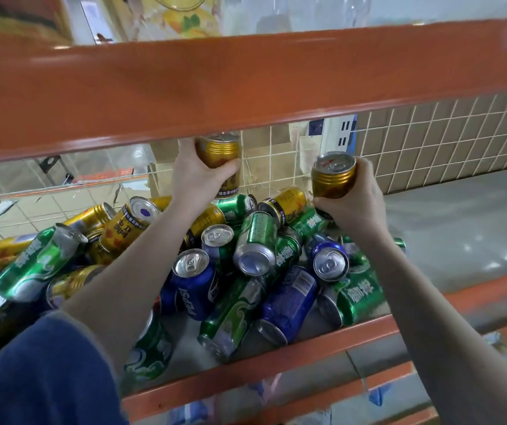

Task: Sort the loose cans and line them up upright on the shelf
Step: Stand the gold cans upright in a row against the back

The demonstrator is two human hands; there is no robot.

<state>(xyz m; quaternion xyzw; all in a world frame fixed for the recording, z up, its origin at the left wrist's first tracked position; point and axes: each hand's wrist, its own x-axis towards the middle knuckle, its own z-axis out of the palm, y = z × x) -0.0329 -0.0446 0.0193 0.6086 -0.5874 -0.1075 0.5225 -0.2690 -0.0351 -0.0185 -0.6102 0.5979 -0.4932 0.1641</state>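
Above the heap of loose cans (246,256), both bare forearms reach up and forward under the orange upper beam (246,84). Each hand's grip is closed round one gold can, so two gold cans are held in all. The left hand (198,176) wraps the lower body of its gold can (219,151), thumb across the front, with the can roughly upright and its top just below the beam. The right hand (355,204) curls round the side of the other gold can (333,176), which tilts so its silver lid with pull tab faces the camera. A dark blue sleeve (40,372) covers the left upper arm.

Below the hands, the pile covers the left and middle of the grey shelf (460,228), lying every way: green cans, blue cans, one reading PEPSI (195,289), and gold cans with red print. An exact count of each colour cannot be told, since many overlap. Gold cans have ribbed shoulders; several cans in the pile look dented. Behind the shelf runs a white wire grid (448,133).
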